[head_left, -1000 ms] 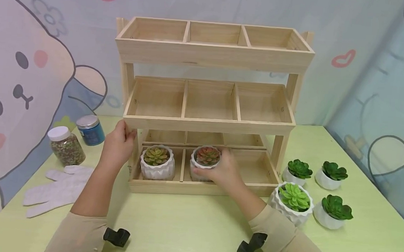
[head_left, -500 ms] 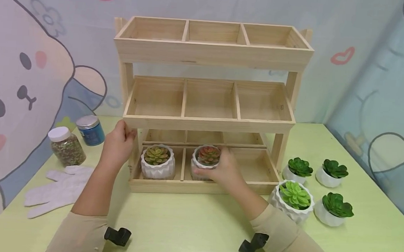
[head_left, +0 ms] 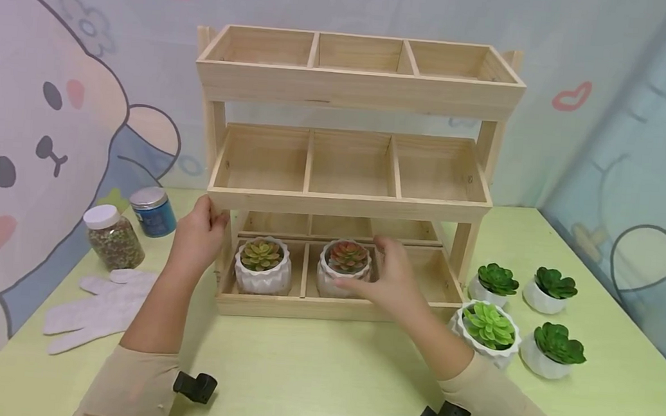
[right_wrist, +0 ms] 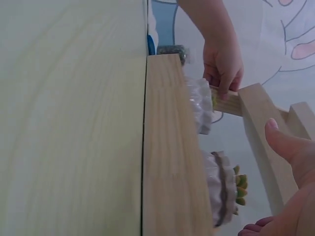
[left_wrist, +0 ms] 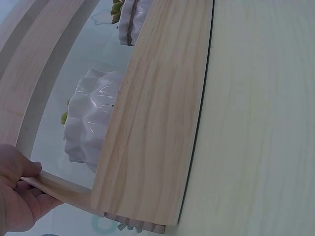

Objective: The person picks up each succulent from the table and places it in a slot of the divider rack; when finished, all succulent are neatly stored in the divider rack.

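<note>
A three-tier wooden shelf [head_left: 350, 207] stands on the table. My left hand [head_left: 196, 236] grips its left upright [left_wrist: 61, 189], thumb on one side and fingers on the other. In the bottom tier's middle compartment sits a white ridged pot with a reddish succulent [head_left: 345, 267]. Beside that pot is my right hand [head_left: 391, 282], with thumb and fingers spread and holding nothing. The right wrist view shows this hand's extended thumb [right_wrist: 280, 140] apart from the pot. A similar pot with a yellow-green succulent [head_left: 262, 265] sits in the bottom left compartment.
At right stand a white pot with a bright green succulent [head_left: 488, 331] and several small white pots with dark green succulents [head_left: 552, 349]. On the left are white gloves [head_left: 102, 308], a jar of granules [head_left: 113, 239] and a blue jar [head_left: 154, 213].
My right hand has let go of the reddish succulent's pot and drawn back to the right. The pot stays in the middle compartment. My left hand keeps its grip on the upright.
</note>
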The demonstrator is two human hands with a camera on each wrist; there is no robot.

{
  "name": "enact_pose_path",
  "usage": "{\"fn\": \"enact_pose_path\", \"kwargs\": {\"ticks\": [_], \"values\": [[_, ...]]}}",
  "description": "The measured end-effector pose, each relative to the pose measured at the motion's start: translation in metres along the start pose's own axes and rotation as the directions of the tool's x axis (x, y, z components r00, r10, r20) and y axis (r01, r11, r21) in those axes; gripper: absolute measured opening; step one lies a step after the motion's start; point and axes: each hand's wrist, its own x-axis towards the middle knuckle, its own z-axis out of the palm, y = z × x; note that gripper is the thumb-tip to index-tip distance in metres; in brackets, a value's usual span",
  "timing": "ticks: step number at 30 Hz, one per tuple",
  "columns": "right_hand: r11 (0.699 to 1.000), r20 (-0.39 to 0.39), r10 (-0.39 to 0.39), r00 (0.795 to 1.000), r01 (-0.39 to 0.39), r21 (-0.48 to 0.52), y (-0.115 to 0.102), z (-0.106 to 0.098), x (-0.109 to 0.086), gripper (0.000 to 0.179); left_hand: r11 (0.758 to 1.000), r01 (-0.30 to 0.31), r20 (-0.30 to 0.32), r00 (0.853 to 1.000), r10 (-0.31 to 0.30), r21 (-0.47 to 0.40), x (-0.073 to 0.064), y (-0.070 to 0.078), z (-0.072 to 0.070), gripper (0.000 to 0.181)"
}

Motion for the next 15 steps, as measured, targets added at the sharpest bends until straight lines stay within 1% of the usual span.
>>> {"fn": "enact_pose_path", "kwargs": {"ticks": [5,10,15], "values": [[1.0,-0.003,-0.007,1.0,0.007,-0.024,-0.006,-0.018,-0.015,0.104,1.0,0.006,0.017,1.0,-0.006,-0.003,0.001,0.002,-0.001,0.029],[0.999,-0.009,-0.019,1.0,0.018,-0.028,-0.006,-0.038,-0.033,0.099,1.0,-0.007,0.005,1.0,0.007,0.004,0.001,0.001,0.0,0.027],[0.994,-0.019,-0.108,0.994,0.108,0.003,0.002,-0.056,-0.047,0.088,1.0,-0.028,-0.013,1.0,0.028,0.013,-0.001,-0.001,0.0,0.021]]}}
